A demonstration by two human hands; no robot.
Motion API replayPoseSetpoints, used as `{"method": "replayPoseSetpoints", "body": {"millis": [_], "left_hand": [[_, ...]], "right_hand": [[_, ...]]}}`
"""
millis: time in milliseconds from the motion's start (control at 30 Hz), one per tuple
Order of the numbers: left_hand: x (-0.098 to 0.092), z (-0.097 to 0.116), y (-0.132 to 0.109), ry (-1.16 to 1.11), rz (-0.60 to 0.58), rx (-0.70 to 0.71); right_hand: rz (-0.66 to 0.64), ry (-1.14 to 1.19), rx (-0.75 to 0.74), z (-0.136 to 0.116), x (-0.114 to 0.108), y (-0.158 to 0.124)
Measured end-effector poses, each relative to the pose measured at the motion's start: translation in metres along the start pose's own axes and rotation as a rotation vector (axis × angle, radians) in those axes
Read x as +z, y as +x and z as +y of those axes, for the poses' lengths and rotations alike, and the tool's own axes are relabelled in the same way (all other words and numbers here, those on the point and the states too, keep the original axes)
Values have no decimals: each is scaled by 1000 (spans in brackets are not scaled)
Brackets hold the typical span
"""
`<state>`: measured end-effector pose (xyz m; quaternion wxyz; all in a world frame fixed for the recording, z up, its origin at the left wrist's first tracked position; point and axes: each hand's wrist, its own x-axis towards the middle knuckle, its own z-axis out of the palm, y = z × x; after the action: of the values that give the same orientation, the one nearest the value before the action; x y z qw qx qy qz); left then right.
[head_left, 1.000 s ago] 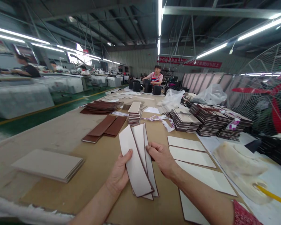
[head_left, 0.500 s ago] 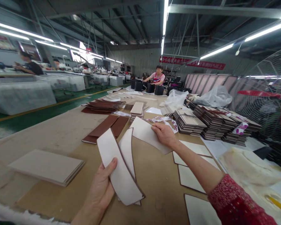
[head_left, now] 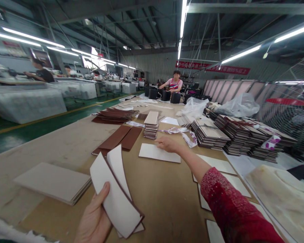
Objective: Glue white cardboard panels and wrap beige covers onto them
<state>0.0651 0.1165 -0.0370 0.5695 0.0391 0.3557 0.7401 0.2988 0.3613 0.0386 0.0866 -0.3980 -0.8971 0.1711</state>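
My left hand (head_left: pixel 97 209) is closed on a few off-white rectangular panels (head_left: pixel 116 199) with dark brown edges. They bend and fan apart, the thumb lying on the front one. A similar white panel (head_left: pixel 155 156) lies flat on the brown table covering, beyond the held ones. Over its far edge is my right hand (head_left: pixel 168 144), fingers reaching left; whether they touch the panel is hard to see. More white panels (head_left: pixel 218 164) lie in a row under and beside my right forearm. Just past the right hand stands a small stack of light panels (head_left: pixel 151 123).
Brown folded pieces (head_left: pixel 118 137) and a brown pile (head_left: pixel 114 115) lie at centre left. A flat light stack (head_left: pixel 53 182) rests nearer left. Tied panel stacks (head_left: pixel 210 133), plastic bags (head_left: pixel 239 104) and a fan (head_left: pixel 288 91) are right. A co-worker (head_left: pixel 176 82) stands at the far end.
The panel in my right hand has come down flat on the table. My left hand has moved slightly left and down with its panels.
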Motion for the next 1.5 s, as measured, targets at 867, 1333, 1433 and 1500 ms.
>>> {"method": "replayPoseSetpoints", "body": {"millis": [867, 1333, 1433, 1500], "left_hand": [[13, -3, 3, 85, -13, 11], [12, 6, -5, 10, 23, -81], [14, 4, -3, 35, 71, -79], [16, 2, -2, 50, 56, -52]], "right_hand": [[399, 1014, 194, -74, 43, -49], [102, 219, -24, -32, 42, -40], [93, 125, -85, -36, 67, -49], [59, 109, -134, -38, 79, -56]]}}
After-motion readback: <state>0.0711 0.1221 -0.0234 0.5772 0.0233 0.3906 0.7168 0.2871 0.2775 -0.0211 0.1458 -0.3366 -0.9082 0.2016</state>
